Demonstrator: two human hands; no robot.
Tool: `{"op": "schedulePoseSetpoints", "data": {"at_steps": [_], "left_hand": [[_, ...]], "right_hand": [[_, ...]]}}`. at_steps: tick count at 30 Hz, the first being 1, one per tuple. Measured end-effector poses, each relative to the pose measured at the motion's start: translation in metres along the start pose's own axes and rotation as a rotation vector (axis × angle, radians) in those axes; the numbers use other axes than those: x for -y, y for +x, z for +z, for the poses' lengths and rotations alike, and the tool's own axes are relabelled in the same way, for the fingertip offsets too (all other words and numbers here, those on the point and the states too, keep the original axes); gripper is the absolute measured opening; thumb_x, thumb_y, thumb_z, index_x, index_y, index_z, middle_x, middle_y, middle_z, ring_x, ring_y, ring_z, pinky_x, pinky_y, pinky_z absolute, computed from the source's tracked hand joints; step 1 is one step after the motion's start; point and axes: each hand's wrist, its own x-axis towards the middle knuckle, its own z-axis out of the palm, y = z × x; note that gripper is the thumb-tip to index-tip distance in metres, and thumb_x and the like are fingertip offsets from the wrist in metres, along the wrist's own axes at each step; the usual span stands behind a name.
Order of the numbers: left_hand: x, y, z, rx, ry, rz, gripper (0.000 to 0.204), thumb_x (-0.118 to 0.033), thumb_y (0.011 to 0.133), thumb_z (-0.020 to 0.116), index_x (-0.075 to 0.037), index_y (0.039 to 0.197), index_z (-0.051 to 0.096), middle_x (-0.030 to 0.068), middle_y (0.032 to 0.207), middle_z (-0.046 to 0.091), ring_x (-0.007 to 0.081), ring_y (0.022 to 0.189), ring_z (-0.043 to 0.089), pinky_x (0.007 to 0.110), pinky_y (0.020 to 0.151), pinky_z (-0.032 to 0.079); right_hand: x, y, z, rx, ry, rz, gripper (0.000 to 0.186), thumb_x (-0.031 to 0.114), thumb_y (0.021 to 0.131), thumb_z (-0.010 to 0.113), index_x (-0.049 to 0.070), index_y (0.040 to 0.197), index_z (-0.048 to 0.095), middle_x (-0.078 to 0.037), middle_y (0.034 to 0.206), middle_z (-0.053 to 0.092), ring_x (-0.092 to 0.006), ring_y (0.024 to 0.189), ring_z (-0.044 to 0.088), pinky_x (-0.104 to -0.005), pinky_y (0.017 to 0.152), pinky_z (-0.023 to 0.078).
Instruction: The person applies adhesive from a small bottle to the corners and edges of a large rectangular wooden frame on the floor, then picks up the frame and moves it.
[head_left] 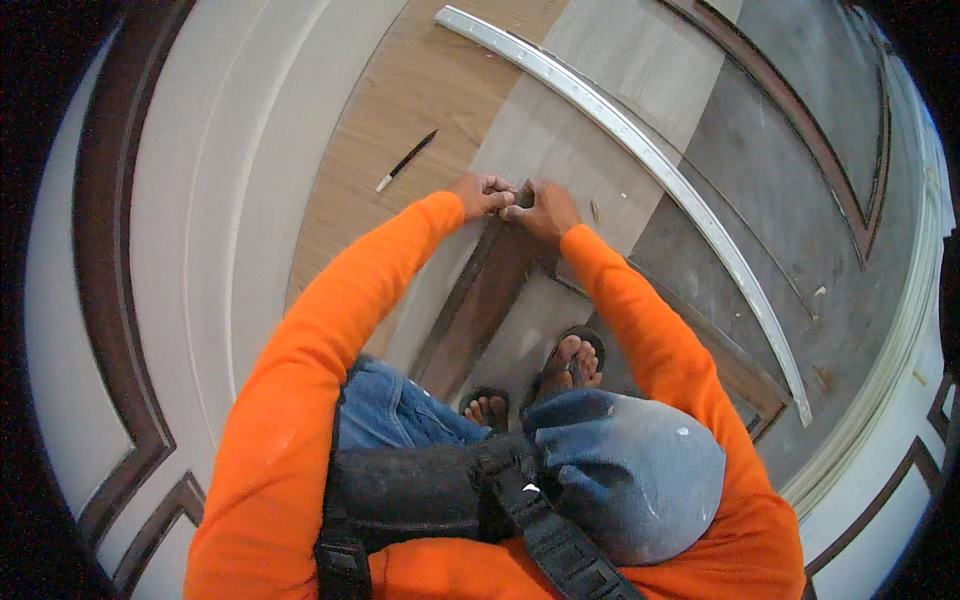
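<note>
My left hand (482,195) and my right hand (540,212) are close together at the upper end of a brown wooden moulding (478,295) that runs back toward my legs. My right hand's fingers are closed on that end. The fingers of my left hand pinch at the same spot, on something small that I cannot make out. A black marker with a pale cap (406,161) lies on the wood-look floor to the left of my hands, and a small pale scrap (596,211) lies just right of my right hand.
A long white metal strip (640,145) lies across pale and grey flooring beyond my hands, beside a thin rod (755,240). Brown frames (873,200) lie at the right near pale bundled strips (895,360). A panelled white surface (190,150) is at the left. My sandalled feet (570,360) are below my hands.
</note>
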Motion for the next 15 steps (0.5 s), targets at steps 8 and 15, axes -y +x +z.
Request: {"op": "schedulePoseSetpoints", "data": {"at_steps": [8,15], "left_hand": [[0.013,0.013,-0.012,0.159,-0.178,0.010,0.037,-0.030,0.096,0.065,-0.007,0.126,0.063,0.0019,0.109,0.067,0.0123,0.098,0.060,0.028,0.082,0.052],[0.003,0.018,-0.010,0.058,0.083,-0.061,0.035,-0.030,0.094,0.068,-0.010,0.123,0.065,0.0012,0.106,0.068,0.0131,0.093,0.062,0.030,0.081,0.052]], "right_hand": [[0.002,-0.030,0.003,-0.292,0.061,-0.214,0.042,0.032,0.079,0.077,0.003,0.106,0.065,-0.022,0.106,0.063,-0.0414,0.102,0.060,-0.0480,0.089,0.049],[-0.013,-0.051,0.003,-0.294,-0.016,-0.114,0.034,0.024,0.083,0.072,0.002,0.109,0.063,-0.023,0.108,0.059,-0.0422,0.106,0.056,-0.0491,0.091,0.047]]}}
